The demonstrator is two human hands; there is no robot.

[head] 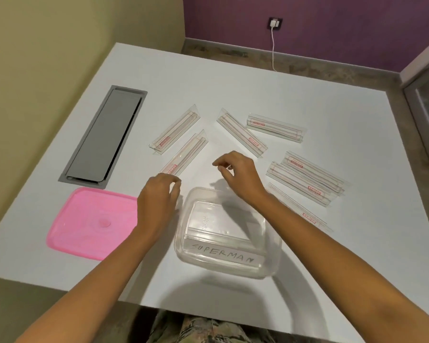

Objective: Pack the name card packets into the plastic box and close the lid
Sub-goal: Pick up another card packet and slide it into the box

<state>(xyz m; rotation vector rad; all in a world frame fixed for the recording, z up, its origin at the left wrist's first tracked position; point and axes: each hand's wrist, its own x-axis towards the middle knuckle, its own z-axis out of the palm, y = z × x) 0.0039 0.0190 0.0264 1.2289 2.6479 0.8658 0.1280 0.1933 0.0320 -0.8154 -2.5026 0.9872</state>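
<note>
A clear plastic box (pixel 273 256) stands near the table's front edge, lidless, with a white "SUPERMAN" label on its wall. Its pink lid (pixel 84 229) lies flat to the left. Several clear name card packets with red print are scattered behind the box: two at the left (pixel 175 129) (pixel 187 154), two further back (pixel 242 132) (pixel 275 127), and more at the right (pixel 312 179) (pixel 300 209). My left hand (pixel 159 201) hovers with curled fingers at the near end of a left packet. My right hand (pixel 238 174) hangs above the table behind the box, fingers apart, holding nothing.
A grey rectangular cable hatch (pixel 104 134) is set into the white table (pixel 233 75) at the left. Beyond the far edge are the floor, a purple wall and a socket with a white cable (pixel 274 43). My lap shows below the front edge.
</note>
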